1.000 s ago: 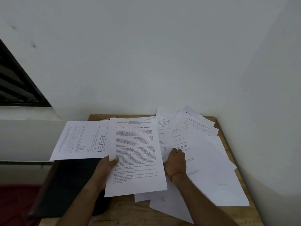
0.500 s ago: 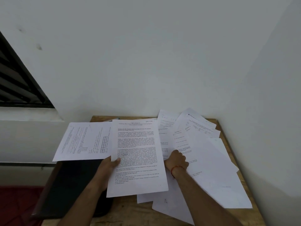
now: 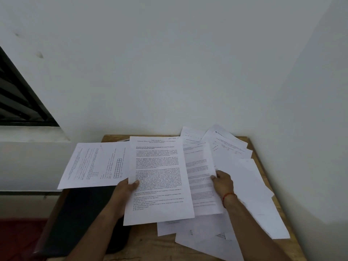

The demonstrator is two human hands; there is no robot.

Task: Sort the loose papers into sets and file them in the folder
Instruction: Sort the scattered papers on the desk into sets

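- The left hand [image 3: 128, 188] pinches the left edge of a white paper sheet full of small black print [image 3: 160, 172]. The thumb lies on top, and the other fingers are hidden under the sheet.
- This printed sheet sits between the two hands, and its near end covers part of the left arm.
- The right hand [image 3: 224, 183] pinches the right edge of a white paper sheet with pale grey lines of print [image 3: 199, 178]. The thumb is on top and the fingers curl behind.
- That pale sheet reaches from the right hand toward the left hand and slips under the printed sheet.
- A thin red thread band [image 3: 228, 195] sits on the right wrist.
- A messy pile of loose white papers [image 3: 246, 178] spreads under and past the right hand, out to its far side and its right.
- A white paper sheet with a small grid of boxes [image 3: 96, 164] lies to the left of the left hand. Its near corner comes up to that hand, and I cannot tell if the hand holds it too.
- A flat black folder [image 3: 81, 219] lies under the left arm.
- Bare wood of the brown wooden worktop [image 3: 148, 242] shows between the two arms.
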